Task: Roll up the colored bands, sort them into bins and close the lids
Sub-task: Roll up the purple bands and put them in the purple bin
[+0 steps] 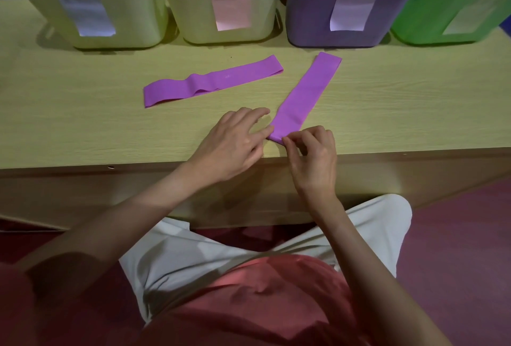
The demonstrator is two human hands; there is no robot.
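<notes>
From the head view, two purple bands lie flat on the table (83,124). The near band (305,95) runs from the table's front edge toward 1 o'clock. The right hand (313,159) pinches its near end between thumb and curled fingers. The left hand (232,143) lies at 9 o'clock of that end, fingers fairly straight, fingertips touching the band's edge. The second band (213,80) lies at 10 o'clock, apart. Four open bins stand at 12 o'clock: two pale green, the purple bin (354,5), one bright green.
</notes>
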